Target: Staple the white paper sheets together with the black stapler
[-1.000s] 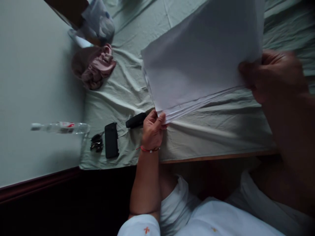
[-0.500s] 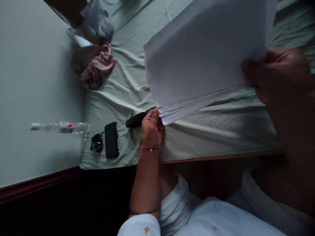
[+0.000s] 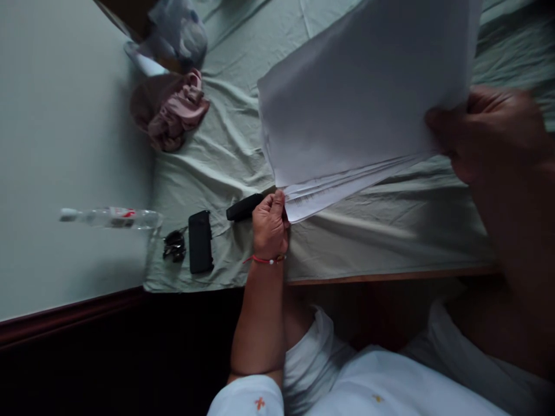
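A stack of paper sheets (image 3: pixel 359 98) is held up over the cloth-covered table, its near edges fanned slightly apart. Faint print shows on a lower sheet. My left hand (image 3: pixel 271 225), with a red string bracelet at the wrist, pinches the near left corner of the sheets. At the right side, my right hand (image 3: pixel 489 130) grips the stack with its thumb on top; the other fingers are hidden underneath. Just left of my left hand lies a black case-like object (image 3: pixel 244 207), partly covered by that hand.
A black phone (image 3: pixel 200 242) and a bunch of keys (image 3: pixel 174 245) lie at the table's left corner, beside a clear plastic bottle (image 3: pixel 115 218). Farther back are a crumpled pink cloth (image 3: pixel 180 112) and a plastic bag (image 3: pixel 184 37). The wall (image 3: pixel 65 133) borders the left side.
Both hands keep their hold on the paper sheets. The view has shifted a little, and the lower sheets' near edges are spread slightly more, showing more print.
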`<state>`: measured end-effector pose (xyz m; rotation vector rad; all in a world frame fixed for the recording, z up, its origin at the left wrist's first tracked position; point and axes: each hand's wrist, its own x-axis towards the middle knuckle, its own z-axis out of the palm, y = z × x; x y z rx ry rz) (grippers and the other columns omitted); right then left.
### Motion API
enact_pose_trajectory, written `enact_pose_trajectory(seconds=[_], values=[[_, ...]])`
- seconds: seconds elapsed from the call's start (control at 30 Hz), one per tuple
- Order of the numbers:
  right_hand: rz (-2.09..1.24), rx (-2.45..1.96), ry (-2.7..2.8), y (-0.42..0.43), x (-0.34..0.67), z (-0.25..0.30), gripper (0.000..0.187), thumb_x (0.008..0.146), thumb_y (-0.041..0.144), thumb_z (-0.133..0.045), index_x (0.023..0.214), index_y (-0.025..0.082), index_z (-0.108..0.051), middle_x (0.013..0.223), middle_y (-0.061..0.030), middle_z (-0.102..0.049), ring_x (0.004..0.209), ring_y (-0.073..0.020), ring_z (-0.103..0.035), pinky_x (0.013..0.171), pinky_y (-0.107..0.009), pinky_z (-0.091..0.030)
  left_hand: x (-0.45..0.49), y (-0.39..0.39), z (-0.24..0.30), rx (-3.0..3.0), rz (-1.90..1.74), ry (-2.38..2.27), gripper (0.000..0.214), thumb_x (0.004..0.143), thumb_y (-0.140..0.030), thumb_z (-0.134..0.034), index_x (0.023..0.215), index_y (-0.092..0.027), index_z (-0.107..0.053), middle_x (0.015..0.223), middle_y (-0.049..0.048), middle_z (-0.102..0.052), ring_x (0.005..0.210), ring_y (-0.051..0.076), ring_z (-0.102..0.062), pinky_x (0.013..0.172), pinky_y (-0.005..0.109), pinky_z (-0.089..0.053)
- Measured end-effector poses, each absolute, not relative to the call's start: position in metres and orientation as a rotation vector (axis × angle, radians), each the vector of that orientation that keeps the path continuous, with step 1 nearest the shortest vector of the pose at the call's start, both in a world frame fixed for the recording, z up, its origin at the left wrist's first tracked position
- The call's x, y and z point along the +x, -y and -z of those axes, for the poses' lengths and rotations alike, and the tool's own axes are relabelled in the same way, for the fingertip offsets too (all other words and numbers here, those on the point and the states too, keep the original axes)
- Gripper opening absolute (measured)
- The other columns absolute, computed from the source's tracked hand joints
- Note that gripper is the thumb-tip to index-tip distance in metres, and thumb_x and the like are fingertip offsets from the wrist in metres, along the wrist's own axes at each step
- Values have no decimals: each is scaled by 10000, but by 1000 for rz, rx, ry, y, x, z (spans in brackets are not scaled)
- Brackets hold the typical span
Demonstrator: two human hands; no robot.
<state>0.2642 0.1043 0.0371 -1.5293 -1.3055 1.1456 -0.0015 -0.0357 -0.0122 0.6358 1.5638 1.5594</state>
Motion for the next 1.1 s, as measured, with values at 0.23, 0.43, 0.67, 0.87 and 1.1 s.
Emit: enact_pose_trajectory(seconds=[0.23,0.43,0.67,0.87,1.1], values=[[-1159,-1588,1267,-101,262,-42,56,746,253,-595,789,229,-622,575,36,-345,443,-32,-269,408,-223,-172,2,36,8,631,-1576,-1508,523,709,-624,-866,667,-179,-594,538,-58,-498,425,42,-380,359,186,-248],[-1167,-1557,1258,-103,262,-38,104,737,270,-605,824,217,-628,612,27,-367,454,-33,-293,395,-202,-208,2,40,8,665,-1473,-1528,470,566,-457,-988,703,-151,-659,606,-41,-554,468,32,-419,384,158,-296],[-1146,-1542,1260,-106,265,-34,138,706,292,-627,817,211,-631,622,22,-381,444,-30,-299,367,-191,-198,0,39,10,652,-1492,-1522,473,657,-513,-936,668,-170,-610,566,-51,-510,438,39,-399,364,169,-276],[-1142,-1576,1278,-104,265,-37,148,704,343,-628,792,224,-613,569,39,-307,389,-32,-228,321,-202,-123,-3,37,11,615,-1591,-1539,424,765,-467,-882,650,-180,-592,534,-65,-471,425,37,-386,371,169,-269],[-1167,-1554,1261,-103,265,-38,85,716,280,-619,772,217,-608,585,33,-338,417,-29,-278,356,-201,-165,-3,37,11,615,-1564,-1575,354,773,-374,-881,662,-168,-615,517,-66,-500,403,32,-409,371,159,-283]])
